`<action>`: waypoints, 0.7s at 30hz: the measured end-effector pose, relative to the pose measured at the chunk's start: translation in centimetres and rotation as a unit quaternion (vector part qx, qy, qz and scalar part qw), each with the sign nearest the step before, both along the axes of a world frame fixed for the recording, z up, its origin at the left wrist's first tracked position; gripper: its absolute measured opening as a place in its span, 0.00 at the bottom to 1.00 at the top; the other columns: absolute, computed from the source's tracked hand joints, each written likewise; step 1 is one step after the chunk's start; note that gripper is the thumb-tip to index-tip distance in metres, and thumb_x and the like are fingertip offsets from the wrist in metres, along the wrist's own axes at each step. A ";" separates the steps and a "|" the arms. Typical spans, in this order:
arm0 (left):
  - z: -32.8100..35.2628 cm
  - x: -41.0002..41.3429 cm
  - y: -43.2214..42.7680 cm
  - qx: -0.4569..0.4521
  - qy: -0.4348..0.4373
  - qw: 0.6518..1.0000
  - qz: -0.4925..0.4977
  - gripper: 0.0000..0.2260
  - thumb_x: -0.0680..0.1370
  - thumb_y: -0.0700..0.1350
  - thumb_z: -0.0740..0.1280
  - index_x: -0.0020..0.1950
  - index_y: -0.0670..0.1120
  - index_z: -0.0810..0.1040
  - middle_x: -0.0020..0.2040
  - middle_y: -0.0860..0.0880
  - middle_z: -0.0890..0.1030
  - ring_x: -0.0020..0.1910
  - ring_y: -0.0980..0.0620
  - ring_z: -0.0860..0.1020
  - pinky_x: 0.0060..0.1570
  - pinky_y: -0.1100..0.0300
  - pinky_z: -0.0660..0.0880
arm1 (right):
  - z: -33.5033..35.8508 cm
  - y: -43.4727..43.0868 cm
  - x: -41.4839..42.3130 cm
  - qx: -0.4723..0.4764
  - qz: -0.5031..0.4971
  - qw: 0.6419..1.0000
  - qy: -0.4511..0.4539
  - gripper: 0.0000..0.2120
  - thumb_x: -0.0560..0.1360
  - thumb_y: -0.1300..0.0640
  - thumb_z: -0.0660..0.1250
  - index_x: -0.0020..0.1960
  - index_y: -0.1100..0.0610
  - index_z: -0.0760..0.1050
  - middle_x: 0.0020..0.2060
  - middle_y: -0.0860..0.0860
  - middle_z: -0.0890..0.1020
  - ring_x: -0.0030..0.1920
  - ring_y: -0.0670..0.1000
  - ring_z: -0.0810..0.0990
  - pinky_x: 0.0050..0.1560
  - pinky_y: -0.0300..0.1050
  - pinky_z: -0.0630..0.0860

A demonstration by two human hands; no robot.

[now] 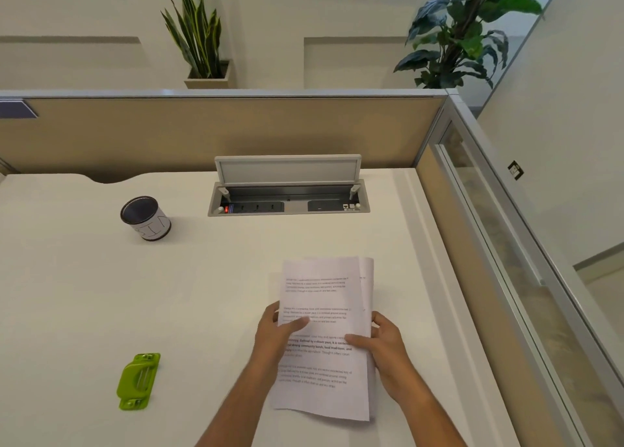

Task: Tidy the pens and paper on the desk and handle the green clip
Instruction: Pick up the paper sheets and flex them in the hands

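Observation:
A small stack of printed paper sheets (322, 284) is held up above the white desk (84, 294), a second sheet peeking out along its right edge. My left hand (275, 333) grips the stack's left edge, thumb across the front. My right hand (380, 340) grips the right edge, thumb on the printed face. The green clip (137, 380) lies flat on the desk at the lower left, apart from both hands. A pen cup (146, 217) with a white label stands at the back left; no pens show.
An open cable hatch (288, 196) with power sockets sits at the back middle of the desk. Beige partition panels (202, 132) close off the back, and a glazed panel (526, 277) the right side. Potted plants stand behind the partition.

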State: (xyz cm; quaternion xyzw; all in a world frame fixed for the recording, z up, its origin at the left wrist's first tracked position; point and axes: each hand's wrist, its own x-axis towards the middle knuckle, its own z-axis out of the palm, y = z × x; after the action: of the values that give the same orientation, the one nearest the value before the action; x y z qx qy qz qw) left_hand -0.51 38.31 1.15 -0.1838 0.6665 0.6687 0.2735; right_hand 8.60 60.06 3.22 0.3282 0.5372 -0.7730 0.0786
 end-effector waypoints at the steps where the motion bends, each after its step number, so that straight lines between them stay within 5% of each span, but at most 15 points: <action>1: 0.4 -0.5 -0.4 0.025 -0.010 1.000 0.001 0.34 0.68 0.48 0.85 0.71 0.55 0.77 0.62 0.49 0.88 0.59 0.45 0.88 0.56 0.45 0.84 | 0.4 0.1 0.0 -0.020 0.000 1.000 0.020 0.28 0.68 0.70 0.82 0.65 0.60 0.79 0.57 0.61 0.89 0.56 0.65 0.89 0.51 0.54 0.87; 5: 2.4 -2.2 -2.1 0.127 -0.003 0.991 -0.039 0.32 0.69 0.47 0.85 0.71 0.50 0.81 0.63 0.43 0.89 0.60 0.39 0.89 0.56 0.46 0.86 | 1.9 0.5 0.2 -0.049 0.010 0.997 0.065 0.31 0.68 0.67 0.84 0.68 0.57 0.80 0.61 0.61 0.88 0.60 0.65 0.88 0.54 0.54 0.87; 10: 4.1 -2.7 -2.9 0.136 0.046 0.986 -0.088 0.25 0.69 0.50 0.86 0.63 0.43 0.88 0.62 0.36 0.88 0.58 0.33 0.88 0.53 0.44 0.87 | 2.9 0.6 0.5 -0.008 0.022 0.996 0.088 0.30 0.67 0.64 0.86 0.67 0.57 0.82 0.61 0.59 0.88 0.60 0.63 0.88 0.56 0.53 0.87; 21: 8.4 -1.3 -1.6 0.140 0.182 0.968 -0.101 0.23 0.73 0.45 0.83 0.67 0.48 0.86 0.63 0.43 0.89 0.61 0.42 0.87 0.58 0.50 0.86 | 5.6 -1.3 0.1 0.205 -0.119 0.960 0.147 0.06 0.70 0.64 0.83 0.44 0.56 0.89 0.41 0.53 0.91 0.43 0.54 0.90 0.44 0.40 0.86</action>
State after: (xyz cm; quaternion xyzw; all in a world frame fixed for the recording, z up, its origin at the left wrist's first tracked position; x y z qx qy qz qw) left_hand -1.83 36.72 9.52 0.0496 0.6198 0.7466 0.2367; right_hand 8.75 58.72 8.80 0.2815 0.6469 -0.6899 -0.1622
